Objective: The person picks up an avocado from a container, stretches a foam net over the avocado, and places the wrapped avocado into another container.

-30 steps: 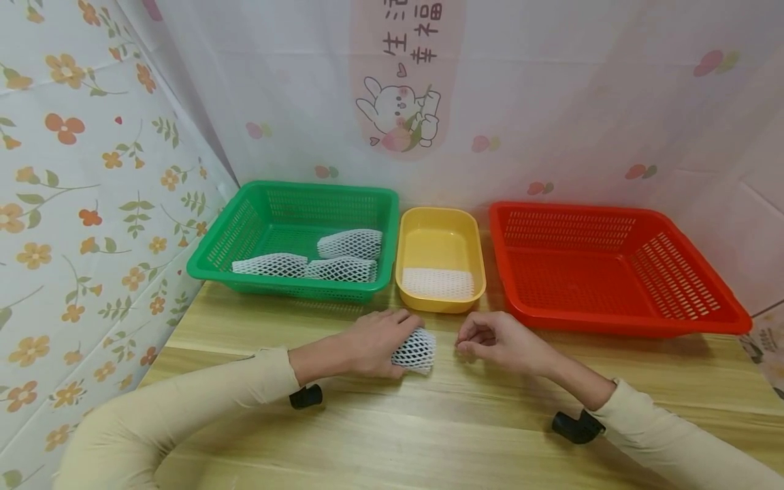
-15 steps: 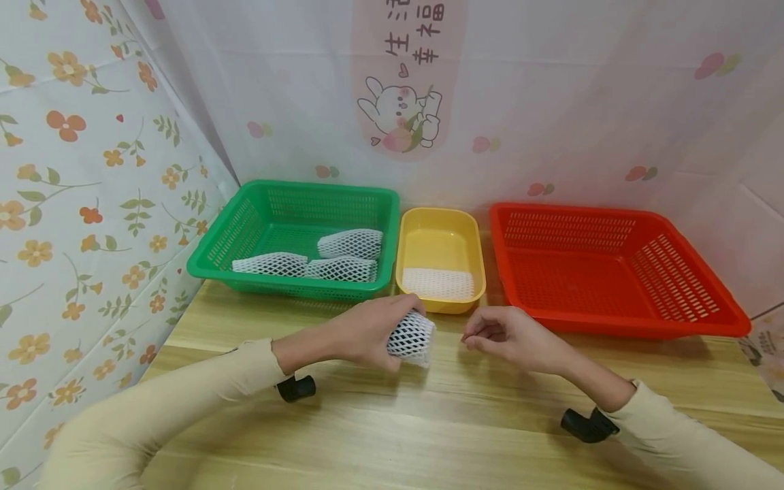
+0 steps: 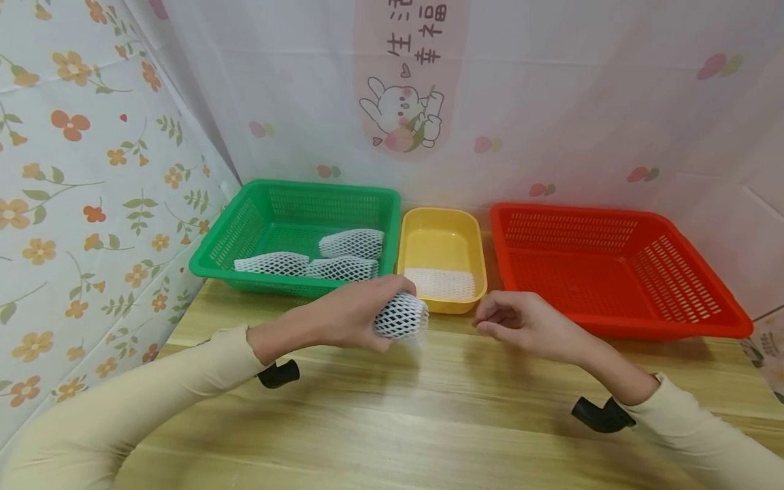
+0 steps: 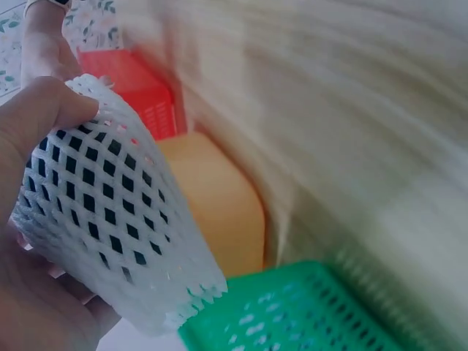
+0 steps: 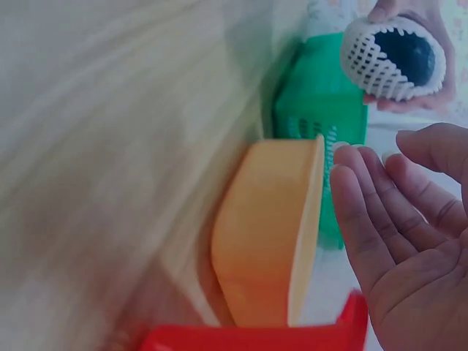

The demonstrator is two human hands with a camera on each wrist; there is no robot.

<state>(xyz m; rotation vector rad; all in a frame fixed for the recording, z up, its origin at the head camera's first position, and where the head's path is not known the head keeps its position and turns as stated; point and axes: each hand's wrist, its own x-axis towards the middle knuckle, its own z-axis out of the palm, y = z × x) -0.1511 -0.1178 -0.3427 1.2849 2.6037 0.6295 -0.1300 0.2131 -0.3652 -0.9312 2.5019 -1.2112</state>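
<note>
My left hand (image 3: 346, 314) grips a dark rounded item in a white foam net sleeve (image 3: 401, 316), raised over the table before the yellow tray (image 3: 442, 248). In the right wrist view the item's dark end (image 5: 412, 58) shows at the sleeve's opening; its kind is unclear. Thumb and fingers wrap the sleeve (image 4: 110, 197) in the left wrist view. With loosely bent fingers, my right hand (image 3: 535, 325) holds nothing, just in front of the gap between yellow tray and red basket (image 3: 569, 272). White foam netting (image 3: 439, 284) lies in the tray's near end.
At the left, a green basket (image 3: 327, 187) holds three net-sleeved dark items, among them a rear sleeved item (image 3: 352, 243). All three containers stand in a row along the back of the wooden table (image 3: 392, 422), before a printed cloth (image 3: 551, 102).
My left hand has lifted the sleeved item off the table and drawn it slightly left and toward the containers. My right hand has shifted a little right and farther back.
</note>
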